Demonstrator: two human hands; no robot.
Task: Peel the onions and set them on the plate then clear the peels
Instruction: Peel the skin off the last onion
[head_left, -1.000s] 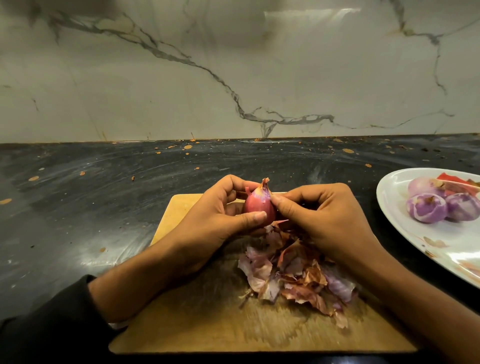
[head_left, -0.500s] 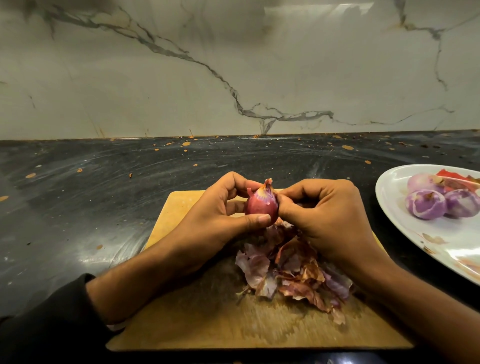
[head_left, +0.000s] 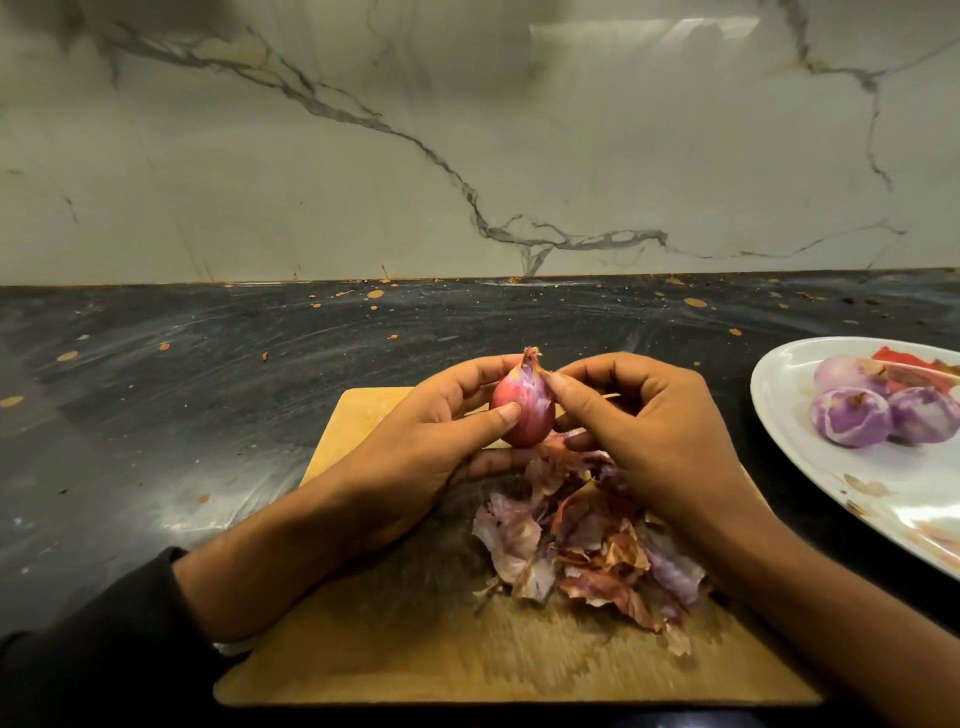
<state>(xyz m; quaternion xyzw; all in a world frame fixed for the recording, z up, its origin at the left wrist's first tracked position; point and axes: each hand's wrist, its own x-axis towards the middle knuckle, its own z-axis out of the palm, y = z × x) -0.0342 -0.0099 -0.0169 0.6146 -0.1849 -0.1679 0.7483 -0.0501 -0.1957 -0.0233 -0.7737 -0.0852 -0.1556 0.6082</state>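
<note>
Left hand (head_left: 415, 447) grips a red onion (head_left: 522, 413) upright, thumb across its front, fingers curled behind, held just above the far end of the board (head_left: 363, 670). Right hand (head_left: 654, 441) pinches the dry skin at the onion's upper right, near the tip; its other fingers are curled in, and it hides the onion's right flank. Onion skin mostly on, pale streaks near the top. Below and right of the hands, a heap of peels (head_left: 587, 551) lies on the board, purple and brown, its far edge tucked under the right wrist. The board sits on a dark counter (head_left: 182, 415) dotted with orange flecks, with smeared streaks across it. Marble wall (head_left: 467, 130) behind, grey veins. At right, a white plate (head_left: 883, 499) is cut off by the frame edge, well apart from the board; on it three peeled onions (head_left: 849, 418) bunched together, touching, plus something red (head_left: 904, 364) behind them that I cannot identify. Bits of peel lie on the plate's near part. Dark sleeve (head_left: 104, 654) on the left forearm.
</note>
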